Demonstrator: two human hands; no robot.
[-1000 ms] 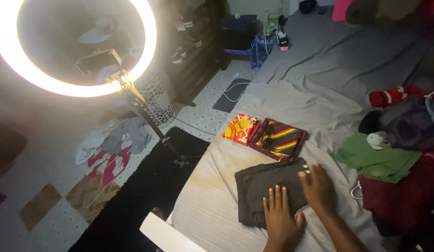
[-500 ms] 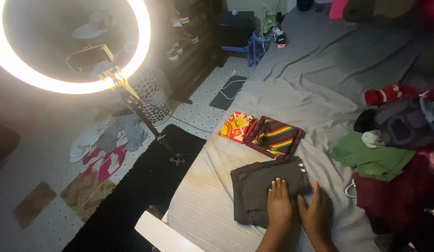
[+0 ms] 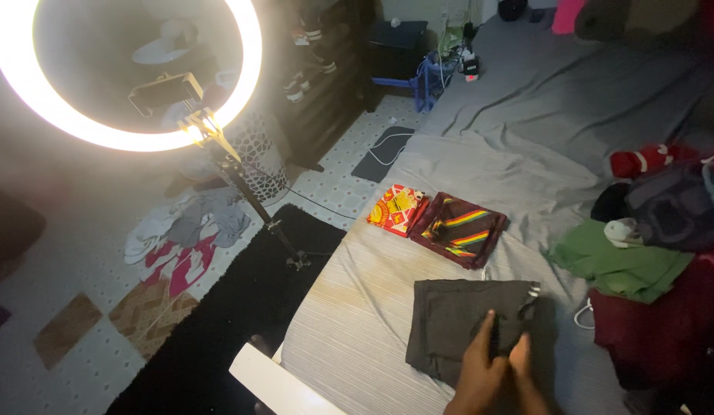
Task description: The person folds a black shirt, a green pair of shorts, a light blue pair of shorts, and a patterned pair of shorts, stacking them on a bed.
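A dark grey-brown folded garment [image 3: 449, 315] lies on the grey bed sheet [image 3: 357, 323] near its front edge. My left hand [image 3: 480, 373] and my right hand [image 3: 526, 380] are close together at the garment's near right part, their fingers curled into the cloth. Both hands are dim and partly cut off by the bottom edge. Beyond the garment lie a folded maroon cloth with rainbow stripes [image 3: 458, 229] and a folded red and yellow cloth [image 3: 395, 209], side by side.
A green garment [image 3: 618, 265] and a heap of dark red and dark clothes [image 3: 664, 307] fill the bed's right side. A lit ring light [image 3: 34, 100] on a stand [image 3: 253, 204] rises left of the bed. Loose clothes [image 3: 184, 230] and a black rug [image 3: 234, 315] cover the floor.
The dark garment has shifted right and nearer, and now lies wider. Both hands, earlier flat on top of it, have drawn back toward me and closed together on its near part.
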